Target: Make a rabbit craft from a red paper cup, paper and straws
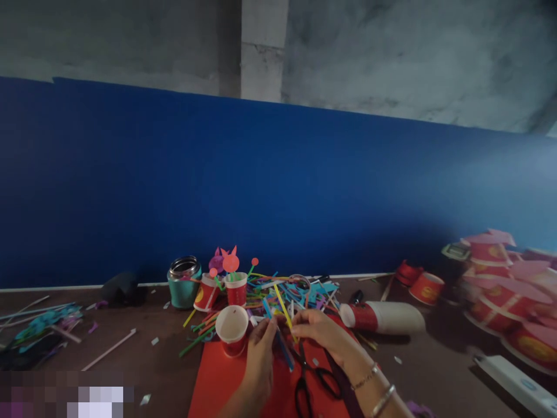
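Observation:
Over a red paper sheet (209, 389), my left hand (260, 354) pinches a blue straw (285, 350) that slants down toward the scissors. Close beside it, my right hand (322, 334) has its fingertips closed on a yellow straw (284, 305). Black-handled scissors (321, 374) lie on the sheet below my right hand. A paper cup (232, 331), white inside and red outside, stands open-end up just left of my left hand. Behind it, another red cup (236, 290) carries a red paper cat-like head (231, 263) and green straws with red discs.
A pile of coloured straws and scraps (300, 287) lies behind my hands. A turquoise jar (184, 284) stands back left. At right are a stack of paper cups (391, 318) on its side, several decorated red cups (500, 302) and a white power strip (517, 380). A blue panel (278, 191) closes the back.

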`<action>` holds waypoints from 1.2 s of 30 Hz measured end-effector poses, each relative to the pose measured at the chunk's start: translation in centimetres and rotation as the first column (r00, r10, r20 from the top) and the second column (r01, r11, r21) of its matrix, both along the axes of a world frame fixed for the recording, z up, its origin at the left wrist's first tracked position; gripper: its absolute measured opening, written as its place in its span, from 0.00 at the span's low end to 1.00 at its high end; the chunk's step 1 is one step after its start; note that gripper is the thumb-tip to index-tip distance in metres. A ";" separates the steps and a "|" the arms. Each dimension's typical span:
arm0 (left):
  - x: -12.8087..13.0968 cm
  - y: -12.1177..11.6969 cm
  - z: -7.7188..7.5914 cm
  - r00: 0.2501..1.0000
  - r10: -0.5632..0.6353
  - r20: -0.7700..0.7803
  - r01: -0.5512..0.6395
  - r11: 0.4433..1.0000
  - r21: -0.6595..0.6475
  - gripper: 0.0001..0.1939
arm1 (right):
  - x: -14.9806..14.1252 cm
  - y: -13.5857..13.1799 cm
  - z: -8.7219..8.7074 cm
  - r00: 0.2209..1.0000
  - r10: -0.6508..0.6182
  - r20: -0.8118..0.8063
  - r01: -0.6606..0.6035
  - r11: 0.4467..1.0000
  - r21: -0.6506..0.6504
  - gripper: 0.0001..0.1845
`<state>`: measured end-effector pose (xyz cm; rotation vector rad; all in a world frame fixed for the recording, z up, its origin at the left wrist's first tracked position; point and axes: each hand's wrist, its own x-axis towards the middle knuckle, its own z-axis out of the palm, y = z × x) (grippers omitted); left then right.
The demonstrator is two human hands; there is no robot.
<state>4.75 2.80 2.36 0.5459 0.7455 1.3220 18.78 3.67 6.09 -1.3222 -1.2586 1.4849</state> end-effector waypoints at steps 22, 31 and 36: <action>0.2 -0.1 0.3 0.995 -0.062 0.083 0.062 0.998 -0.003 0.16 | 0.0 0.1 -0.2 0.987 0.110 0.119 -0.107 0.994 -0.028 0.05; 0.2 -0.2 0.2 0.993 -0.081 0.086 0.083 0.996 -0.018 0.18 | -0.1 0.0 -0.7 0.986 0.099 0.132 -0.092 0.994 -0.056 0.07; 0.2 0.1 -0.3 0.995 -0.034 0.091 0.033 0.999 0.006 0.15 | 0.1 0.1 -0.7 0.983 0.119 0.138 -0.116 0.993 -0.025 0.06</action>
